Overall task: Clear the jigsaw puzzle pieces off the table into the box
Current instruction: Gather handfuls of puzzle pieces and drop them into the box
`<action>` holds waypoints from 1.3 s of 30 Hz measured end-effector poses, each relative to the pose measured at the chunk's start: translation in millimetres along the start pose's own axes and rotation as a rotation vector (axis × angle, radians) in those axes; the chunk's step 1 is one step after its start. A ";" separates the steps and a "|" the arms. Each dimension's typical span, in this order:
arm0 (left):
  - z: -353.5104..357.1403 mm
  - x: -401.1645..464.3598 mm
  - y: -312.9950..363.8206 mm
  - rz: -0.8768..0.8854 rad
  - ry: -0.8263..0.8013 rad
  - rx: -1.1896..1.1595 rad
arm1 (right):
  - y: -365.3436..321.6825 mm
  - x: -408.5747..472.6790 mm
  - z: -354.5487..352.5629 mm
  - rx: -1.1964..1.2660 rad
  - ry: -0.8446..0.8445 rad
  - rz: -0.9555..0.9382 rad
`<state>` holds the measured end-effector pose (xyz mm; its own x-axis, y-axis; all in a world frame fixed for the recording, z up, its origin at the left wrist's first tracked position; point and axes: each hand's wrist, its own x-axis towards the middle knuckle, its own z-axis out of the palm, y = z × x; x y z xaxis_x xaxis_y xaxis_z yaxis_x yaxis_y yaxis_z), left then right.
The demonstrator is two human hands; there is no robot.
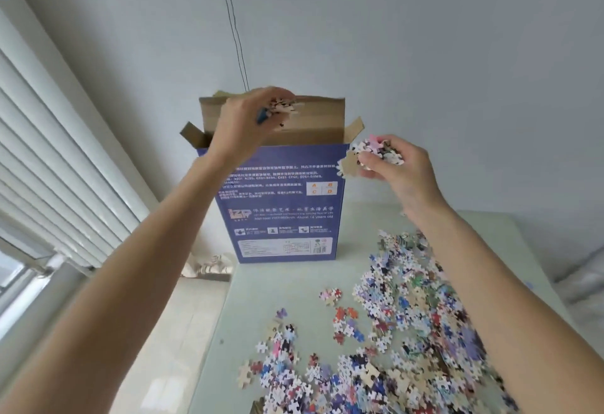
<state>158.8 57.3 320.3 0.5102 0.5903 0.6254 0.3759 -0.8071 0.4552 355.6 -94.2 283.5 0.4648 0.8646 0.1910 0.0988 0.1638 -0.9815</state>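
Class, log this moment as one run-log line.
left hand: pieces over box | right hand: pieces beside box | table: pile left

Both bare forearms raised forward; left hand (246,116) higher, fingers curled around a clutch of puzzle pieces (282,107), right hand (397,165) lower, fingers and thumb curled around a second handful (376,150).

Printed cardboard box (281,204), seemingly glossy; smooth pale table (277,286).

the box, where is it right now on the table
In the head view the blue box stands upright at the far left edge of the table, flaps open, left of the loose puzzle pieces.
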 end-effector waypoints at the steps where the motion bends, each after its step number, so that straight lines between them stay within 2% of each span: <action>1: -0.5 13.0 -9.2 0.021 -0.031 0.050 | -5.7 14.5 4.3 0.011 0.013 -0.019; 5: 11.1 29.5 -42.9 0.043 -0.302 0.234 | -12.1 60.6 20.6 0.043 0.041 -0.030; 7: 17.1 27.3 -52.2 0.033 -0.382 0.273 | -9.2 77.6 28.5 -0.013 0.042 -0.048; 15: 17.4 26.5 -58.3 -0.053 -0.470 0.223 | -5.1 113.0 60.6 -0.530 -0.106 -0.225; 18: 11.0 25.0 -57.0 -0.057 -0.448 0.206 | -6.5 116.5 69.9 -0.783 -0.211 -0.305; 23: 4.7 12.4 -59.1 -0.062 -0.313 0.190 | -10.4 119.3 81.6 -1.107 -0.410 -0.336; 26: 3.1 -0.7 -61.1 -0.030 -0.277 0.174 | -9.4 121.7 86.0 -1.221 -0.436 -0.358; 35: 4.7 -12.7 -59.5 0.007 -0.230 0.204 | -6.5 121.8 89.7 -1.233 -0.520 -0.493; 39: 7.1 -16.1 -60.4 0.008 -0.201 0.202 | -2.3 116.0 82.9 -1.117 -0.491 -0.513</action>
<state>133.3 96.5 278.2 0.6494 0.5893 0.4806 0.5079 -0.8065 0.3027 336.4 45.1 307.2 -0.1845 0.9419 0.2807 0.9432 0.2499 -0.2188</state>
